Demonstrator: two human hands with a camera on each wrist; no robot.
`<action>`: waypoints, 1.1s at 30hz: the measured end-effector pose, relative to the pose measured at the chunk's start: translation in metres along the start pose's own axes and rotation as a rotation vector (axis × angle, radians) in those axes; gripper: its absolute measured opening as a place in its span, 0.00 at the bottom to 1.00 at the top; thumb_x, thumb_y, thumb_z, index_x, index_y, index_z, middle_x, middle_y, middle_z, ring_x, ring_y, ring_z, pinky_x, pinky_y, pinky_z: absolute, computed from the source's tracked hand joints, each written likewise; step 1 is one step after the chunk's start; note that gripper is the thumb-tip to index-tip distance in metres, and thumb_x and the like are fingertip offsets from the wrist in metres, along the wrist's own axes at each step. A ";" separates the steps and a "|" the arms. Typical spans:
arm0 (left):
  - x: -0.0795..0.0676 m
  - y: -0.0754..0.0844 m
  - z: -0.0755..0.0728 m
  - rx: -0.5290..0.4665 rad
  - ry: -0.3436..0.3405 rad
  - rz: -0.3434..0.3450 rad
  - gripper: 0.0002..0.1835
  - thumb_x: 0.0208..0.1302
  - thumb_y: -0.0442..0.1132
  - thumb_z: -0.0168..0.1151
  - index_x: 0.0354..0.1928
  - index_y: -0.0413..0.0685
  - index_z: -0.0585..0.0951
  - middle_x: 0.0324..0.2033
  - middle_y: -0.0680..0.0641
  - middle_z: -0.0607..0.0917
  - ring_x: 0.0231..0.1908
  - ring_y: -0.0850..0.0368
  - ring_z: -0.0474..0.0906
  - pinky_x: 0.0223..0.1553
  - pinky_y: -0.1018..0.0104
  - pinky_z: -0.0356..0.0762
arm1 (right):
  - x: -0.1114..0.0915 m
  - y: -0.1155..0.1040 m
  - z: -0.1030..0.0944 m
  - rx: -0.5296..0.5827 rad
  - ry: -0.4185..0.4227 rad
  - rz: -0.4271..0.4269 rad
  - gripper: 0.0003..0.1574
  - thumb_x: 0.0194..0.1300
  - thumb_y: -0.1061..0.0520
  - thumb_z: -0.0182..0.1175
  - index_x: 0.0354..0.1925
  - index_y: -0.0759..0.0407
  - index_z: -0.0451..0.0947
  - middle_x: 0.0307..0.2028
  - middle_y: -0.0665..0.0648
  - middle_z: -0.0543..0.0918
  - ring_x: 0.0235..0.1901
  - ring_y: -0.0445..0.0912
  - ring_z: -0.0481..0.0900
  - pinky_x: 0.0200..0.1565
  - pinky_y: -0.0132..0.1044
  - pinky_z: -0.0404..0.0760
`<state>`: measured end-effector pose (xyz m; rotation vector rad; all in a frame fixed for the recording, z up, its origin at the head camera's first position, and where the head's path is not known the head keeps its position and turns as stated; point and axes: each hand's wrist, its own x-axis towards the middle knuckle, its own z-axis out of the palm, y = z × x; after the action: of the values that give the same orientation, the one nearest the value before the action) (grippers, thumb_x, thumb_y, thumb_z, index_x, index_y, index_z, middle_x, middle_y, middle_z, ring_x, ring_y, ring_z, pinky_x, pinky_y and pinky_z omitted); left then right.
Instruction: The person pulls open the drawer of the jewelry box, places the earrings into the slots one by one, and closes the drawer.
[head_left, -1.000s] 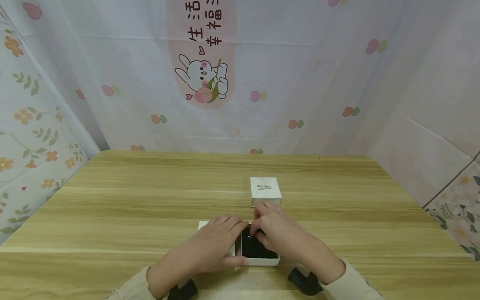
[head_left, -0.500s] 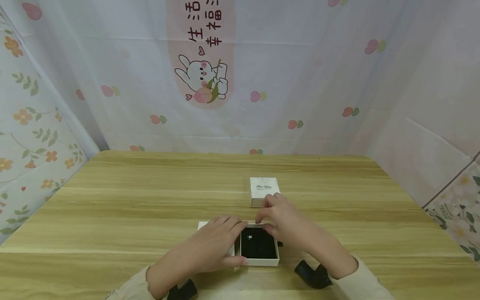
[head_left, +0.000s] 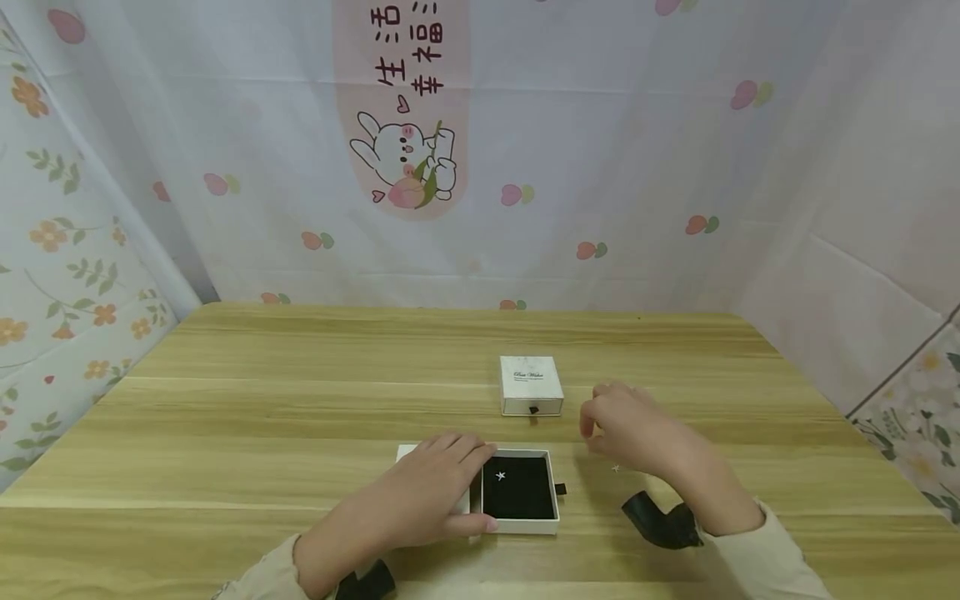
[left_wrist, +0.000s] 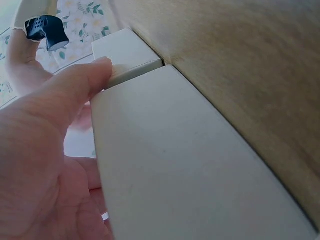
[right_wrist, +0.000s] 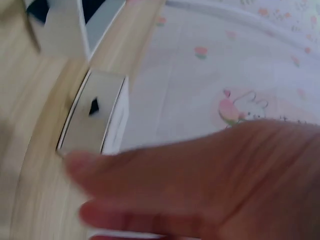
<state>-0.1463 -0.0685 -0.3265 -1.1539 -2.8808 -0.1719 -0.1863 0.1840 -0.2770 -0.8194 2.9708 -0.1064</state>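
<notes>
A white drawer-style gift box stands at the front middle of the table, its drawer pulled out to the right. Black padding fills the drawer, with a small silvery star-shaped ornament on it. My left hand grips the box, thumb at the front and fingers at the back; in the left wrist view the thumb spans sleeve and drawer edge. My right hand, fingers loosely bent, is above the table right of the box, near a second star-shaped ornament. Nothing shows between its fingers.
Behind the open box sits a closed white gift box with dark lettering and a black pull tab. A black ribbon tab sticks out from the open drawer. The wooden table ends at a printed cloth backdrop.
My right hand has left the drawer and moved right over the table, uncovering the star-shaped ornament on the padding and another on the table. My left hand has stayed on the box.
</notes>
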 end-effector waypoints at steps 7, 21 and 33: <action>0.000 0.001 0.000 0.006 0.010 -0.001 0.38 0.59 0.63 0.54 0.63 0.43 0.68 0.58 0.49 0.74 0.58 0.52 0.68 0.60 0.56 0.67 | -0.004 0.021 0.006 0.054 -0.180 0.136 0.06 0.54 0.66 0.60 0.25 0.56 0.75 0.26 0.49 0.76 0.26 0.43 0.69 0.32 0.40 0.71; 0.000 0.001 0.000 0.003 0.010 -0.006 0.38 0.59 0.64 0.54 0.63 0.43 0.68 0.58 0.49 0.74 0.59 0.52 0.68 0.62 0.57 0.65 | -0.002 0.044 0.020 0.296 -0.272 0.102 0.14 0.43 0.72 0.63 0.23 0.55 0.74 0.24 0.49 0.73 0.25 0.42 0.67 0.27 0.34 0.68; -0.001 0.001 0.001 0.015 0.011 -0.004 0.39 0.59 0.64 0.53 0.63 0.43 0.68 0.58 0.49 0.74 0.59 0.52 0.68 0.62 0.57 0.65 | 0.001 0.058 0.028 0.505 -0.300 0.002 0.11 0.44 0.71 0.63 0.25 0.59 0.74 0.22 0.48 0.71 0.24 0.40 0.66 0.28 0.31 0.66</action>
<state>-0.1453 -0.0683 -0.3272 -1.1413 -2.8703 -0.1552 -0.2153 0.2318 -0.3094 -0.6883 2.4929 -0.6398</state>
